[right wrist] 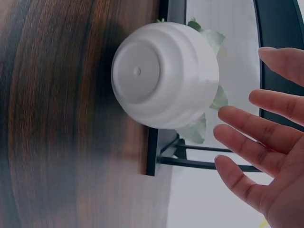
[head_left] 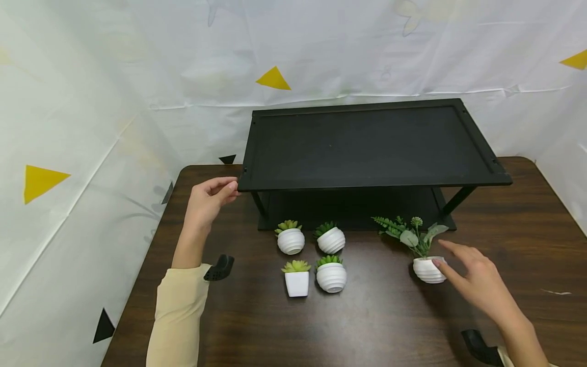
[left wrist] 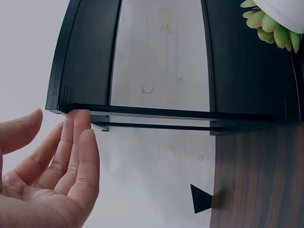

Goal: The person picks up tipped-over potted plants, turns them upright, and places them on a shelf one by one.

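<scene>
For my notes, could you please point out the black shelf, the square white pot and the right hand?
Black shelf (head_left: 367,145): head view, top panel.
Square white pot (head_left: 297,284): head view, front face.
Right hand (head_left: 479,280): head view, its back.

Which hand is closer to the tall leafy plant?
Right. The right hand is just beside the tall leafy plant; the left hand is farther off, at the left front corner of the black shelf.

We count five white pots (head_left: 331,278): four are round, and one is square. In these pots we see four succulents (head_left: 296,266) and one leafy plant (head_left: 409,238). We also count one black rack (head_left: 367,148) with two levels, one desk (head_left: 367,326) and two hands (head_left: 202,204).
</scene>
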`<state>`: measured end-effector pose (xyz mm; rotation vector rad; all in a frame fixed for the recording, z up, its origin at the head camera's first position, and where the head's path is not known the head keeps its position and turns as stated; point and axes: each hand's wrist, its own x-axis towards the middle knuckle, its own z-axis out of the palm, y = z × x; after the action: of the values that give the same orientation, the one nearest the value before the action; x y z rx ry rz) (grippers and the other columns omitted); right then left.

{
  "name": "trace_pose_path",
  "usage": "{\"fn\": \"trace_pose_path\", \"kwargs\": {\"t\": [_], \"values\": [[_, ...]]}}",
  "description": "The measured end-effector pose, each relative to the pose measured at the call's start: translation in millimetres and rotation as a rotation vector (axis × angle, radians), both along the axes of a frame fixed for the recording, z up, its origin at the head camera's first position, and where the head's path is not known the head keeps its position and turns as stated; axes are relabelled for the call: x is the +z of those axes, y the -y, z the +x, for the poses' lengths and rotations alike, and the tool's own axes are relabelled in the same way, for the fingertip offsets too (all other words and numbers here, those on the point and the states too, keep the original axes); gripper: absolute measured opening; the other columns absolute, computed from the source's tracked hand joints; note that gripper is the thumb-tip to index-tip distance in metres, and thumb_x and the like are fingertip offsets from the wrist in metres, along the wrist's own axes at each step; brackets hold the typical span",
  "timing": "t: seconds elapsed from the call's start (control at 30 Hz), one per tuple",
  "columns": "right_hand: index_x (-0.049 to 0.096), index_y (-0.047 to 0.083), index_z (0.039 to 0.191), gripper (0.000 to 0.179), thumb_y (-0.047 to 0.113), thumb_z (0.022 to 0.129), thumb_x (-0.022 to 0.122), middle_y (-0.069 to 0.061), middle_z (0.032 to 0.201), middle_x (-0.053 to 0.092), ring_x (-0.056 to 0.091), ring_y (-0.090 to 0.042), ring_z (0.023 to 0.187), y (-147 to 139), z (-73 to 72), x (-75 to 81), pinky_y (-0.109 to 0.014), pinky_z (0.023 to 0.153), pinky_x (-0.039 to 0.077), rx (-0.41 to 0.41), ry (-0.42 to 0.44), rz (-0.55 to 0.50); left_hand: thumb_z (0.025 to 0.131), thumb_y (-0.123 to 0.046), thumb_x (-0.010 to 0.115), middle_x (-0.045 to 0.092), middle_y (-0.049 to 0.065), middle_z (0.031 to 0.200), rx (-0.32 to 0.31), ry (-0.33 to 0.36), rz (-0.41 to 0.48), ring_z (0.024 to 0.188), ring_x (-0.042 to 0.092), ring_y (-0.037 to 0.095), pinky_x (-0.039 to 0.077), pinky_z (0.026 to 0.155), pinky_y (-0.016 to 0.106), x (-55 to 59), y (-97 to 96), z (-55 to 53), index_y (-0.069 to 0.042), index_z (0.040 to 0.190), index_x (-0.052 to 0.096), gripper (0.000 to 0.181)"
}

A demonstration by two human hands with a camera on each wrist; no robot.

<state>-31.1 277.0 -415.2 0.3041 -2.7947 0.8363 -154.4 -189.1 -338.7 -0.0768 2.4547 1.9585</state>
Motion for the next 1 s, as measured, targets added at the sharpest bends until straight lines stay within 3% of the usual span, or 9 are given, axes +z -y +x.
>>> {"fn": "trace_pose_path", "kwargs": {"t": [0.33,0.47,0.57,0.7,0.83,1.0], "values": [[0.056,-0.004,0.116,0.041,0.015,0.082,0.069,-0.026,0.107,0.058,0.053,-0.041,0.095,-12,-0.9,-0.9,-0.055,0.071,0.042,-0.047,0.065,-0.026,0.089,-0.016,0.061,0.06,0.011,0.099,-0.006,0.027,-0.03,0.079,0.063,0.012,0.052,0.076,0.023,0.5,-1.7,-6.2,0.005,0.113,0.061,0.032],[0.057,-0.002,0.114,0.041,0.018,0.082,0.07,-0.022,0.103,0.061,0.055,-0.037,0.089,-16,-0.4,-0.8,-0.035,0.069,0.046,-0.055,0.081,-0.019,0.088,-0.019,0.062,0.06,0.01,0.099,-0.003,0.041,-0.046,0.077,0.063,0.011,0.052,0.077,0.024,0.0,-1.8,-7.9,0.005,0.113,0.061,0.034],[0.058,-0.001,0.113,0.041,0.021,0.082,0.07,-0.021,0.103,0.061,0.057,-0.037,0.086,-20,0.0,0.1,-0.028,0.064,0.047,-0.06,0.115,-0.019,0.088,-0.019,0.062,0.06,0.011,0.099,-0.003,0.044,-0.053,0.075,0.063,0.009,0.052,0.076,0.024,-0.5,-1.8,-9.0,0.005,0.112,0.061,0.034],[0.057,0.0,0.113,0.041,0.025,0.082,0.069,-0.021,0.1,0.062,0.06,-0.028,0.079,-26,-0.6,0.3,-0.033,0.056,0.048,-0.064,0.203,-0.035,0.088,-0.019,0.062,0.06,0.011,0.099,-0.005,0.041,-0.06,0.074,0.063,0.009,0.052,0.075,0.023,-0.6,-1.6,-9.8,0.005,0.112,0.061,0.034],[0.057,0.002,0.114,0.042,0.029,0.084,0.067,-0.016,0.096,0.062,0.057,-0.012,0.071,-29,-2.3,-1.1,-0.026,0.052,0.043,-0.066,0.298,-0.041,0.088,-0.019,0.063,0.06,0.011,0.099,-0.006,0.044,-0.053,0.074,0.063,0.009,0.053,0.076,0.024,-0.8,-1.5,-10.1,0.005,0.112,0.061,0.034],[0.057,0.001,0.114,0.044,0.032,0.085,0.066,-0.016,0.098,0.062,0.058,-0.016,0.073,-29,-5.6,-2.1,-0.027,0.055,0.045,-0.053,0.36,-0.045,0.088,-0.019,0.063,0.06,0.011,0.099,-0.011,0.047,-0.034,0.074,0.063,0.01,0.052,0.079,0.028,-1.7,-1.3,-10.1,0.005,0.112,0.061,0.034]]}}
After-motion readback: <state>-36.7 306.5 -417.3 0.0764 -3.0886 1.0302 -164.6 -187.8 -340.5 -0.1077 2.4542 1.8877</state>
